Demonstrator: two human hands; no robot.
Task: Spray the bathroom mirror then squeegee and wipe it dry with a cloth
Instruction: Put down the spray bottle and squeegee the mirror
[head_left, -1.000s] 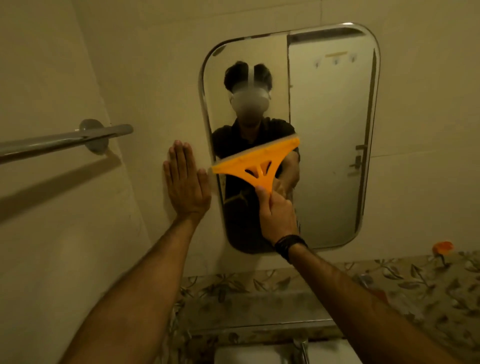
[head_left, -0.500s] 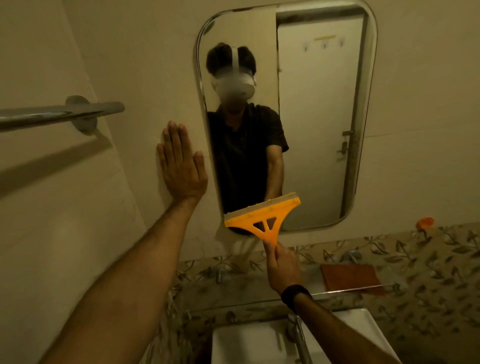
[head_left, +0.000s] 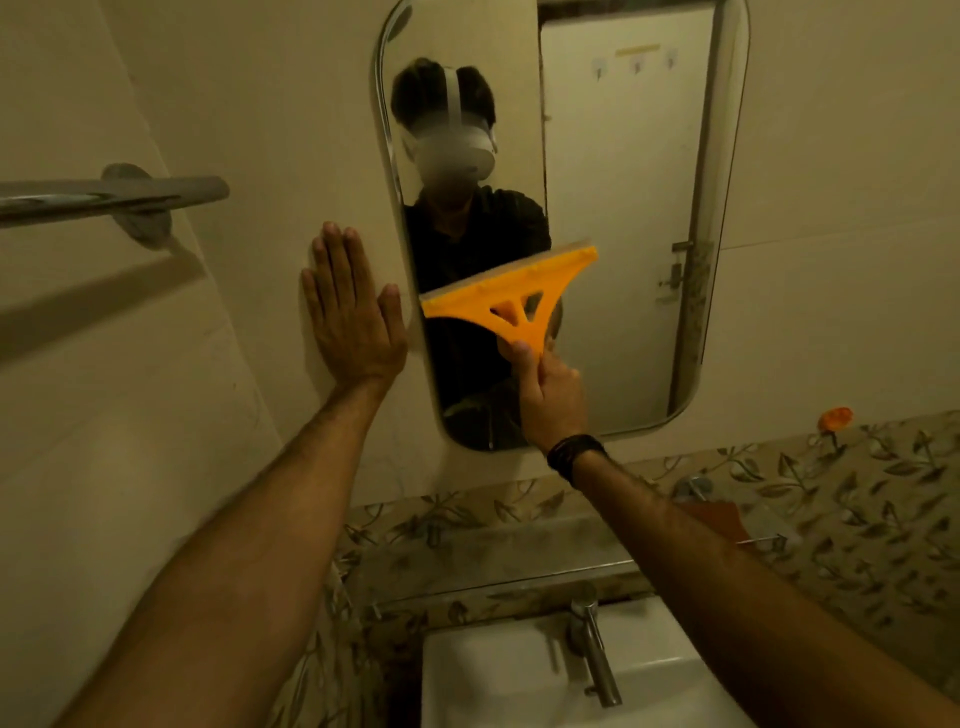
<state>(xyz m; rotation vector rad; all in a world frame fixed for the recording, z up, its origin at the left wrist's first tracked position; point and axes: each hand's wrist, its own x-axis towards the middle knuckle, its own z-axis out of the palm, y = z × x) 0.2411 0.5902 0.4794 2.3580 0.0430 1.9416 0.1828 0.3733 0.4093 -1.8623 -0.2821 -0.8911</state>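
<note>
Squeegee (head_left: 511, 296) against mirror (head_left: 623, 208), above sink (head_left: 498, 675).
</note>
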